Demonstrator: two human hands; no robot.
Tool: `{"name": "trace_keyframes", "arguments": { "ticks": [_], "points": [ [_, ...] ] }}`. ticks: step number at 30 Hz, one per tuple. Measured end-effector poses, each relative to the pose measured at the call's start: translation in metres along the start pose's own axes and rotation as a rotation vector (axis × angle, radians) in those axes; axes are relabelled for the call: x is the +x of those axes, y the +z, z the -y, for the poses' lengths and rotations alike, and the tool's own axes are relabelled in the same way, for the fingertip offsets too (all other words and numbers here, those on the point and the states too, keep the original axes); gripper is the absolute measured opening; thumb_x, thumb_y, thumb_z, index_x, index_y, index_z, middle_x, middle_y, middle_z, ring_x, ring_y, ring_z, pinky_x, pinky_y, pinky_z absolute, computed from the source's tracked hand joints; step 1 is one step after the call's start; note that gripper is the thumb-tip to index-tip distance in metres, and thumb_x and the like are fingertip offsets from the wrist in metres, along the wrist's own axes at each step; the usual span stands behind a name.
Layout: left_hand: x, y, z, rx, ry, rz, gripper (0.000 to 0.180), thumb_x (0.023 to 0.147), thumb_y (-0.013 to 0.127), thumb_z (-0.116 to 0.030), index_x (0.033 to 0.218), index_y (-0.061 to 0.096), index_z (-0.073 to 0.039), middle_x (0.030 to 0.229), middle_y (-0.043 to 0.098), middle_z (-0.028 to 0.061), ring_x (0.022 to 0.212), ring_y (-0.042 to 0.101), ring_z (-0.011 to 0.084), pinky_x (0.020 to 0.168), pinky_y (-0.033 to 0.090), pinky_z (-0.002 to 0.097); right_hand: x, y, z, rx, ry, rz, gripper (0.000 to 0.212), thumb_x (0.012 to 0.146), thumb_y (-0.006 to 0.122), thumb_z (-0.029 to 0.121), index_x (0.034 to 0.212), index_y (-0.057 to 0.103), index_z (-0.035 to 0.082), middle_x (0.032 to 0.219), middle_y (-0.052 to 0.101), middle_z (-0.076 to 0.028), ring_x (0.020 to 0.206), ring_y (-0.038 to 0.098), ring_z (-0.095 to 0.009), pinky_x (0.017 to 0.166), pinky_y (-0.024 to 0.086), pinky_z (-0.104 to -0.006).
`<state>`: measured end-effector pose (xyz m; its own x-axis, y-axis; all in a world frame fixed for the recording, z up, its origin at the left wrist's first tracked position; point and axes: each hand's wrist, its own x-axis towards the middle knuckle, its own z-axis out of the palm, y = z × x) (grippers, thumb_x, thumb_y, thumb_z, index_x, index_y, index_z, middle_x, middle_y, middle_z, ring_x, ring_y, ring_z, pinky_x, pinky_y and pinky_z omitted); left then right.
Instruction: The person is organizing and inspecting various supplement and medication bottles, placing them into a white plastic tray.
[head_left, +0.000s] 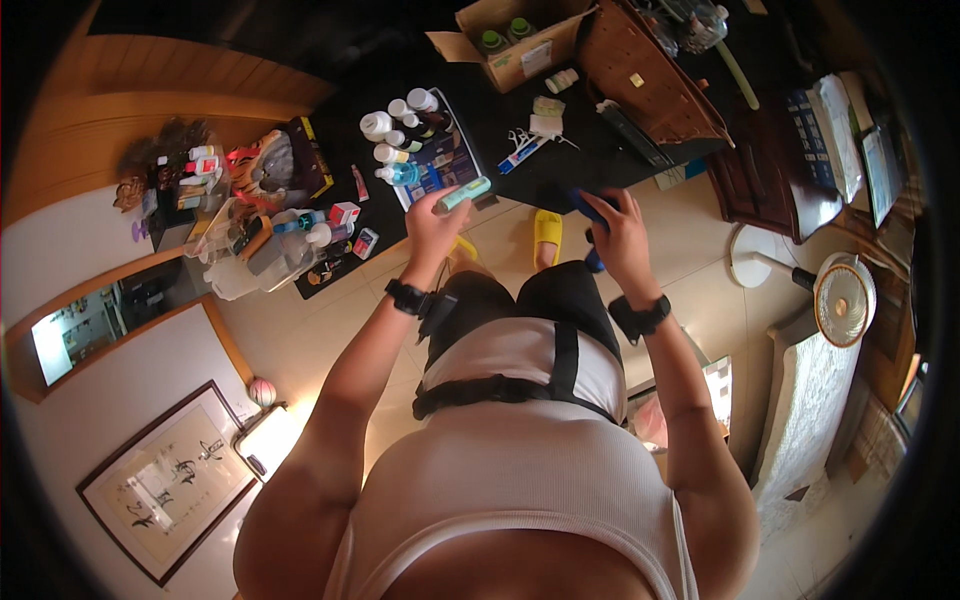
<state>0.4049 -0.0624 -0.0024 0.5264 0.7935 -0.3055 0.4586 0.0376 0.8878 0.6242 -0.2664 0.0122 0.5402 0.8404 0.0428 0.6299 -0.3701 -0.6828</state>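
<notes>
My left hand (432, 232) is closed around a small pale green tube-shaped container (466, 193), held in front of the table's near edge. Beside it on the black table (500, 100) lies a tray (462, 140) with white lidded bottles (376, 125) and a clear blue bottle (404, 173). To the right, my right hand (626, 240) grips a dark blue object (594, 206), whose lower end shows under the fingers; its kind is unclear. Both hands are in the air, apart from each other.
An open cardboard box (530, 62) with green-capped bottles and a brown leather bag (645, 80) stand at the back. Thin white and blue items (524, 150) lie mid-table. At left is a clear plastic bin (225, 240); at right, a fan (843, 300).
</notes>
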Motion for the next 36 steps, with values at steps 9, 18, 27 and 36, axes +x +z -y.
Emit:
{"name": "trace_keyframes", "arguments": {
  "ticks": [9, 18, 27, 36],
  "points": [
    [0.098, 0.009, 0.114, -0.629, -0.475, -0.154, 0.029, 0.083, 0.07, -0.015, 0.106, 0.058, -0.002, 0.097, 0.066, 0.0081, 0.078, 0.068, 0.0237, 0.069, 0.059, 0.0362, -0.054, -0.001, -0.007, 0.016, 0.228, 0.064, 0.048, 0.074, 0.054, -0.004, 0.118, 0.067, 0.011, 0.11, 0.058, -0.013, 0.104, 0.055, -0.033, 0.09, 0.047, -0.0391],
    [0.196, 0.051, 0.198, -0.866, -0.647, -0.359, 0.03, 0.088, 0.06, -0.002, 0.113, 0.046, -0.012, 0.099, 0.059, 0.0111, 0.079, 0.068, 0.0321, 0.071, 0.062, 0.0465, -0.072, -0.004, 0.013, -0.104, 0.349, -0.007, 0.047, 0.072, 0.053, -0.004, 0.116, 0.067, 0.006, 0.109, 0.058, -0.015, 0.1, 0.056, -0.035, 0.088, 0.047, -0.041],
    [0.206, 0.063, 0.23, -0.229, -0.676, -0.152, 0.034, 0.086, 0.064, -0.012, 0.119, 0.06, -0.009, 0.111, 0.063, 0.013, 0.096, 0.064, 0.0356, 0.076, 0.058, 0.0485, -0.077, 0.009, 0.025, -0.054, 0.444, 0.007, 0.045, 0.073, 0.049, -0.007, 0.113, 0.067, 0.003, 0.107, 0.058, -0.016, 0.096, 0.059, -0.033, 0.085, 0.051, -0.0381],
    [0.208, 0.059, 0.187, 0.222, -0.404, -0.129, 0.032, 0.081, 0.06, -0.022, 0.099, 0.063, 0.005, 0.097, 0.067, 0.0245, 0.094, 0.064, 0.0403, 0.079, 0.05, 0.044, -0.062, 0.006, 0.015, -0.052, 0.436, 0.026, 0.049, 0.071, 0.054, -0.005, 0.117, 0.066, 0.008, 0.111, 0.057, -0.015, 0.103, 0.056, -0.035, 0.09, 0.047, -0.0405]
  ]
}}
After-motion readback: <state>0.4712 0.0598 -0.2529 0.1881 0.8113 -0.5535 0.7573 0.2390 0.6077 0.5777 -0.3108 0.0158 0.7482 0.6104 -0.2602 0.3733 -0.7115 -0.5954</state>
